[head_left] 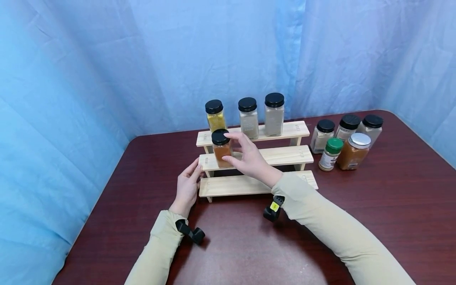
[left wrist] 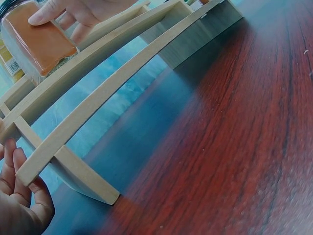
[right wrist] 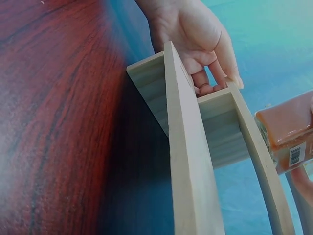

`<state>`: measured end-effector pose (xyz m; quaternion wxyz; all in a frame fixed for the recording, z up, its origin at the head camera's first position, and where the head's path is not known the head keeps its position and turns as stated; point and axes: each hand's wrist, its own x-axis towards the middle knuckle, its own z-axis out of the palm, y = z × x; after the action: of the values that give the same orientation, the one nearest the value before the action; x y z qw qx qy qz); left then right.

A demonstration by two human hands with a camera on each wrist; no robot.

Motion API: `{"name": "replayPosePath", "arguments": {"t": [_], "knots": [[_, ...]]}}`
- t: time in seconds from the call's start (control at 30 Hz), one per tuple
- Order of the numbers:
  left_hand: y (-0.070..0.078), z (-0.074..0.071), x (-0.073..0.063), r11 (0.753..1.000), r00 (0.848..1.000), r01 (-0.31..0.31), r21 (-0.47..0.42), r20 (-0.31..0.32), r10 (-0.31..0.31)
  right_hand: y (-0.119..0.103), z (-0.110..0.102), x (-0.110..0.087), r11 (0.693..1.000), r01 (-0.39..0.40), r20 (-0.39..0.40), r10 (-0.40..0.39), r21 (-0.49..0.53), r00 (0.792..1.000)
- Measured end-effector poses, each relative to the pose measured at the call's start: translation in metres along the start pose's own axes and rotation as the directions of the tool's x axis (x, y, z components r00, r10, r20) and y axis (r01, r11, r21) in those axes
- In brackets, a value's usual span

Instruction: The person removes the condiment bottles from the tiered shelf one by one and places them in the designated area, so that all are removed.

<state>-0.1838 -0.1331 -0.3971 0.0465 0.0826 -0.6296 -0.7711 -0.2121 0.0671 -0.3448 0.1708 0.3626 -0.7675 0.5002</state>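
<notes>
A three-tier wooden spice rack [head_left: 238,187] stands on the table. My left hand [head_left: 187,187] grips its left end, with the thumb at the middle tier's edge in the right wrist view. Between thumb and fingers, my right hand [head_left: 251,161] pinches a square glass jar [head_left: 221,152] of orange-brown spice with a black lid. The jar is at the left end of the middle tier; whether its base fully rests there, I cannot tell. On the top tier stand a yellow spice jar [head_left: 215,118] and two pale spice jars [head_left: 248,120], all black-lidded.
Right of the rack, several jars are grouped on the dark red table [head_left: 392,206]. Among them are a green-capped bottle [head_left: 329,155], a silver-lidded brown spice jar [head_left: 352,152] and a black-lidded jar [head_left: 322,137]. Blue curtains [head_left: 213,47] hang behind the table.
</notes>
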Motion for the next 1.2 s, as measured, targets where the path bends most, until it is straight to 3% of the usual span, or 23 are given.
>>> {"name": "replayPosePath", "arguments": {"t": [0.43, 0.67, 0.9, 1.2], "knots": [[-0.001, 0.0, 0.0, 1.0, 1.0, 0.016, -0.015, 0.001, -0.016, 0.002, 0.003, -0.004, 0.998, 0.052, -0.082, -0.055, -0.037, 0.995], [0.0, 0.0, 0.001, 1.0, 1.0, 0.016, -0.02, 0.004, -0.016, -0.003, 0.002, -0.008, 0.997, 0.072, -0.087, -0.074, -0.017, 0.993], [0.001, 0.0, 0.0, 1.0, 1.0, 0.015, -0.017, 0.007, -0.015, -0.006, -0.004, -0.014, 0.999, 0.041, -0.105, -0.038, 0.023, 0.994], [0.0, -0.001, 0.001, 1.0, 1.0, 0.017, -0.011, 0.002, -0.017, -0.007, -0.018, -0.025, 0.998, -0.063, -0.09, 0.064, 0.022, 0.994]]}}
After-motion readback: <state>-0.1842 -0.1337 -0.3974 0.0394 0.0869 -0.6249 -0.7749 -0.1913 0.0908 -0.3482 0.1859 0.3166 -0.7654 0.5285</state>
